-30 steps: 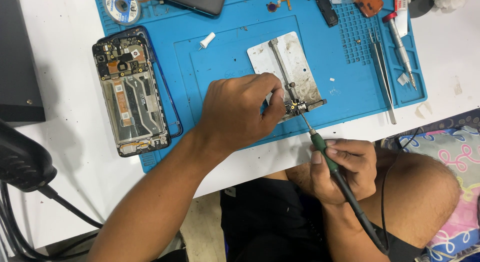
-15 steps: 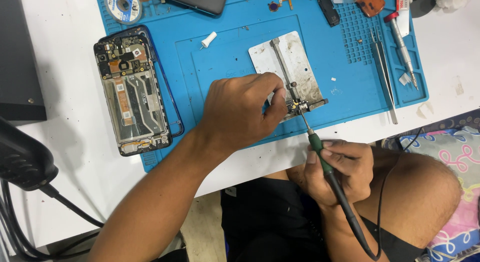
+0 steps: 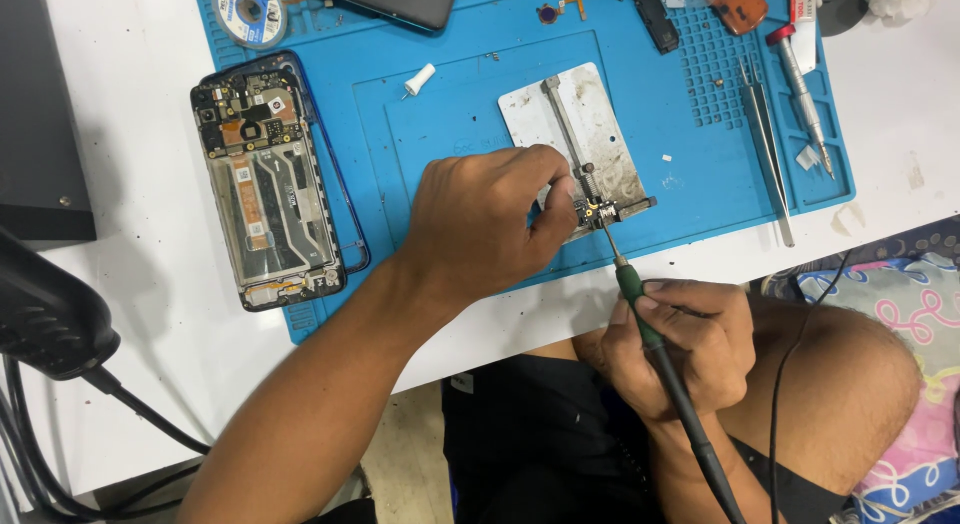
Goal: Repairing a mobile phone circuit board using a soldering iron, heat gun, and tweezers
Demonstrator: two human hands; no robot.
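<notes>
Our left hand (image 3: 490,229) presses fingertips on a small circuit board (image 3: 598,215) clamped in a worn grey metal holder plate (image 3: 575,134) on the blue silicone mat (image 3: 440,134), near the white tabletop's (image 3: 140,314) front edge. Our right hand (image 3: 685,344) grips a green-collared black soldering iron (image 3: 650,334), tip touching the board.

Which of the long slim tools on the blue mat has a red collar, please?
The pen-shaped driver at the mat's right edge; the tweezers beside it are plain metal.
</notes>
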